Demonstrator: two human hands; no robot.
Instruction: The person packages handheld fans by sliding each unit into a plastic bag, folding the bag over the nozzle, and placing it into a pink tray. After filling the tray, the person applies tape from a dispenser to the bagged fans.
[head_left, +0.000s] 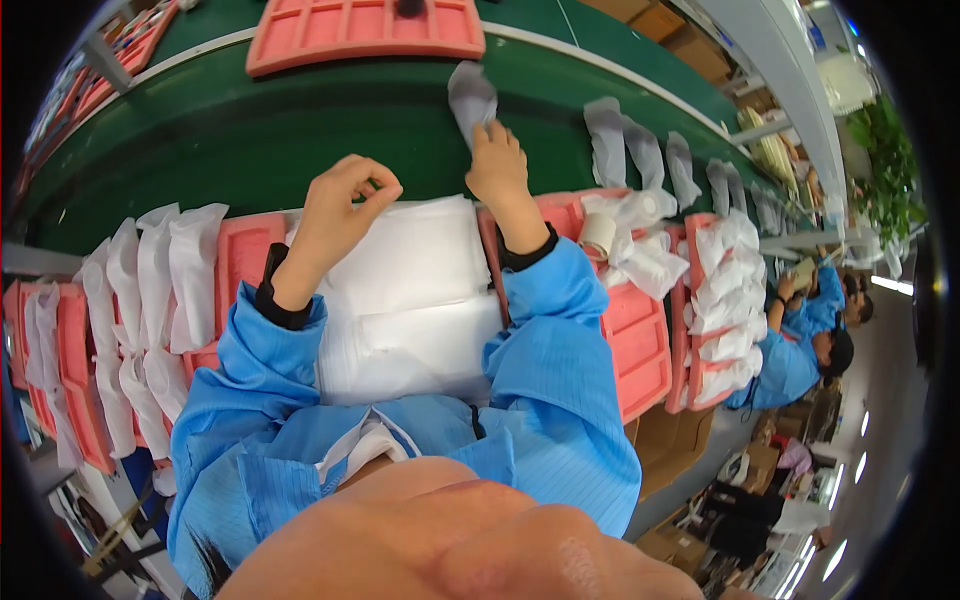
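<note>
White pouch (471,97) lies on the green belt (250,130) at 12 o'clock, pinched at its near end by the right hand (497,165); left hand (338,205) curled, fingertips together, apparently empty; advise laying it flat, clear of neighbouring pouches (640,150)

I wear a bright blue work coat with fine stripes, its 2 long sleeves ending in snug black cuffs at my wrists. My left hand (340,205) and right hand (498,160) are bare, with no gloves or rings.
</note>
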